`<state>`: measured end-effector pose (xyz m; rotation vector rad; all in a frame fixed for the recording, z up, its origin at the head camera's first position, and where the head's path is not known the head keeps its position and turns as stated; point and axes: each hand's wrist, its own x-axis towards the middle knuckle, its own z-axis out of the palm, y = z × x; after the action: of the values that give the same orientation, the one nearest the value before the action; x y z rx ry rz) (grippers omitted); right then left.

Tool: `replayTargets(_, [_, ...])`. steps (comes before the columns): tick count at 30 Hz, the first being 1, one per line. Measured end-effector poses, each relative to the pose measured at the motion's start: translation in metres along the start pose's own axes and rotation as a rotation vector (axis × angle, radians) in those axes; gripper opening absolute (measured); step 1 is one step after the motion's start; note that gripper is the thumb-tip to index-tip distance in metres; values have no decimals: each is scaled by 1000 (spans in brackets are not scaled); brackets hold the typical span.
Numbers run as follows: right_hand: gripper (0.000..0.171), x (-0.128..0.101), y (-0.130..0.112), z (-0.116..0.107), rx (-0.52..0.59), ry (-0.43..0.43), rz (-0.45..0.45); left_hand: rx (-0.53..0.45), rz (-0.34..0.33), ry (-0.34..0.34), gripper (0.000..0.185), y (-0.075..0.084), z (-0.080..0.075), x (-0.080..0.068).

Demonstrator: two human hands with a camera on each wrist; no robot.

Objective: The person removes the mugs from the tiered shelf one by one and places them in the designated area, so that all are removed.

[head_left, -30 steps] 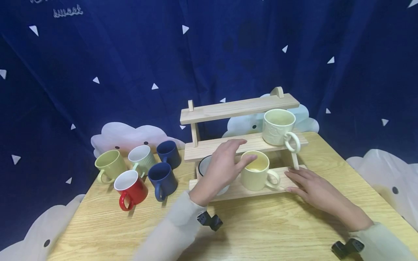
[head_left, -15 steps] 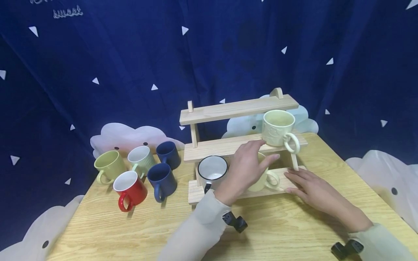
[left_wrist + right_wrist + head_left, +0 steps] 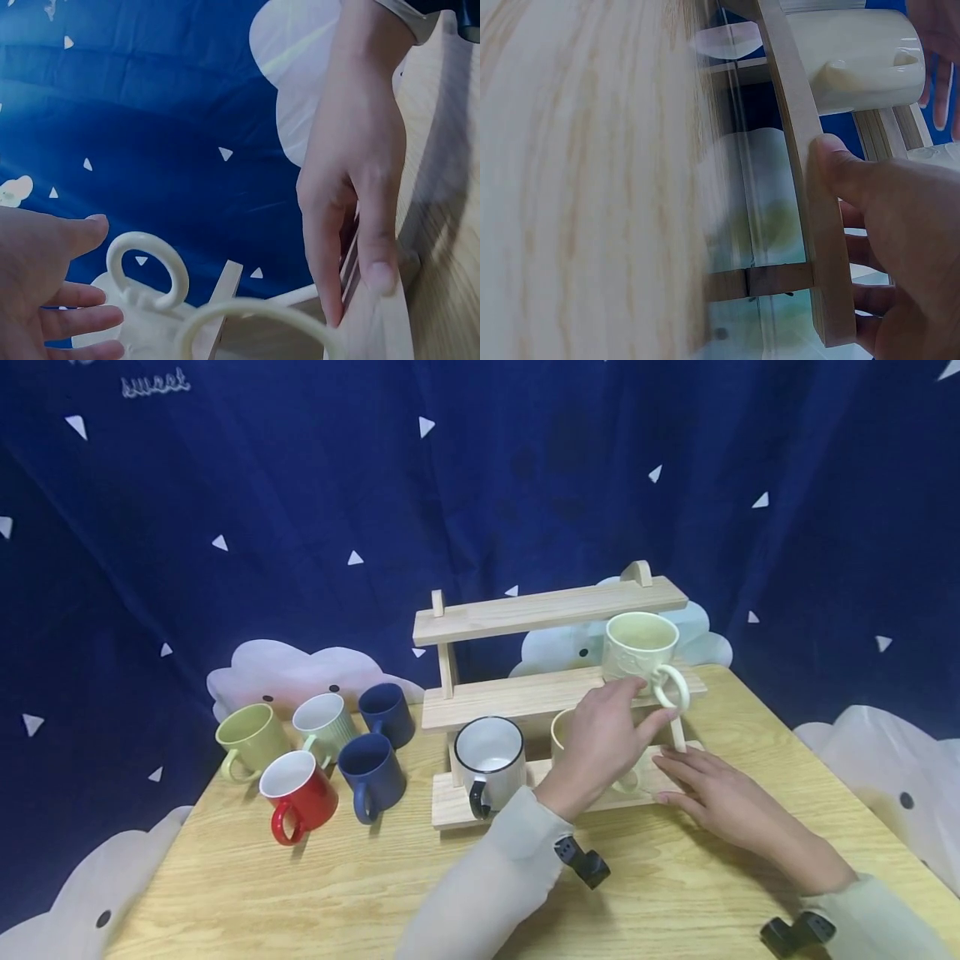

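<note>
My left hand (image 3: 600, 739) hovers in front of the wooden shelf (image 3: 547, 612), partly hiding a pale yellow mug (image 3: 561, 728) on the bottom board. Its fingers are extended beside a pale green mug (image 3: 636, 647) with a ring handle, on the middle board. In the left wrist view there is a gap between that hand and the ring handle (image 3: 180, 274). My right hand (image 3: 720, 802) holds the right end of the bottom board (image 3: 829, 247), thumb on the front edge and fingers on the board's other side. A white mug with a black rim (image 3: 487, 760) stands at the bottom left.
On the table (image 3: 300, 893) left of the shelf stand an olive-green mug (image 3: 258, 739), a ribbed light green mug (image 3: 330, 727), a red mug (image 3: 311, 797) and two navy mugs (image 3: 382, 781). A dark blue curtain (image 3: 480, 485) hangs behind.
My left hand has moved right, from in front of the black-rimmed mug, across the yellow mug, toward the ring-handled mug. The right hand keeps its place on the shelf.
</note>
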<state>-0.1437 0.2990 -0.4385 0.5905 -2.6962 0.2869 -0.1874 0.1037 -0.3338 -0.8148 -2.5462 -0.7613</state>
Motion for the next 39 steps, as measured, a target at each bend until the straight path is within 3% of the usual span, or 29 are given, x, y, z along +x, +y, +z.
replayTargets(9, [52, -1, 0, 2, 6, -4, 11, 36, 12, 39, 48, 16, 9, 9])
replayTargets(24, [51, -1, 0, 2, 4, -8, 16, 172, -3, 159, 35, 18, 26, 19])
replayTargets(34, [54, 0, 0, 2, 3, 5, -5, 212, 51, 268, 19, 15, 23, 17])
replayTargets(39, [55, -1, 1, 2, -6, -2, 5, 251, 23, 243, 20, 10, 18, 16])
